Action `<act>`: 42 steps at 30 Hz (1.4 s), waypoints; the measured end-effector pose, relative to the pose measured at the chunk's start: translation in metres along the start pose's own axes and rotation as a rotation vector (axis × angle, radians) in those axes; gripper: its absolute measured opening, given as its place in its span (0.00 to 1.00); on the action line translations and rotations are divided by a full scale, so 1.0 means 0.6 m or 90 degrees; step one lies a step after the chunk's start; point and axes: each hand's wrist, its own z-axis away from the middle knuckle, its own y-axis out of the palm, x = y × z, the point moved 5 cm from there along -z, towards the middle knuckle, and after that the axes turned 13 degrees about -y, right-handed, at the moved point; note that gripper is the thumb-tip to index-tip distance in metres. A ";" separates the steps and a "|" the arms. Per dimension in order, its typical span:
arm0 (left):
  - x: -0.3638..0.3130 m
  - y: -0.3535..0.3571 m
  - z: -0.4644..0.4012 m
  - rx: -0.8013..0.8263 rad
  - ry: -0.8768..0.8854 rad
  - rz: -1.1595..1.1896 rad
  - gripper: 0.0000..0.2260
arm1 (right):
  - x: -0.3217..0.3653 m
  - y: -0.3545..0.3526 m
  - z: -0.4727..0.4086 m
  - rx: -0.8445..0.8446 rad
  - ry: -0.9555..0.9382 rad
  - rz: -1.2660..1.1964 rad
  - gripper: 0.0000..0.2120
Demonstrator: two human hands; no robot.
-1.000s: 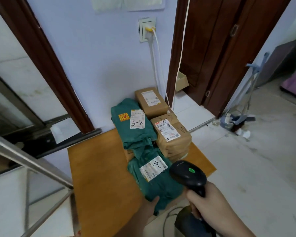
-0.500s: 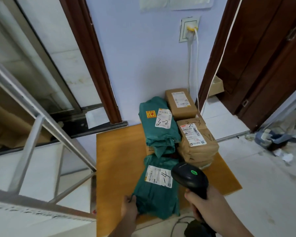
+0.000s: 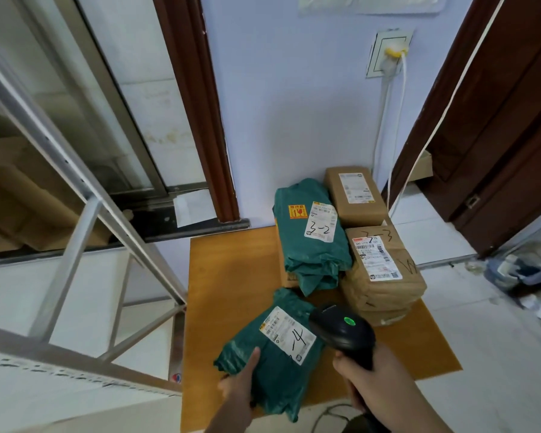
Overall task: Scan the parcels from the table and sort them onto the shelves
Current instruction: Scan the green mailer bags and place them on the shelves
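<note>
Step in hand, by my reading: scanning the near green parcel (image 3: 275,351). To do it well, keep its white label (image 3: 289,334) flat and facing up, aim the scanner (image 3: 344,334) nose squarely at the barcode end rather than the handwritten "14", and hold both steady until it reads. Left hand (image 3: 239,384) grips the parcel's near-left corner at 7 o'clock of the label, thumb on top, other fingers hidden beneath. Right hand (image 3: 372,381) is wrapped round the scanner handle, its head just at 3 o'clock of the label. Parcel sits at the near edge of the table (image 3: 231,285), remaining parcels at 12 to 1 o'clock.
</note>
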 end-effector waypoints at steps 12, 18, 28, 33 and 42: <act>-0.066 -0.010 0.078 0.067 0.144 0.019 0.17 | 0.025 0.017 -0.011 0.032 -0.035 -0.014 0.14; -0.113 -0.065 0.161 0.153 0.227 0.036 0.10 | 0.055 0.033 -0.018 0.017 -0.098 -0.004 0.14; -0.189 -0.082 0.309 0.198 0.411 0.019 0.14 | 0.097 0.104 -0.053 -0.021 -0.159 0.035 0.14; -0.201 -0.073 0.339 0.223 0.457 0.008 0.10 | 0.107 0.115 -0.057 -0.037 -0.171 0.025 0.12; -0.187 -0.073 0.341 0.229 0.459 -0.002 0.08 | 0.102 0.117 -0.045 -0.051 -0.183 0.045 0.10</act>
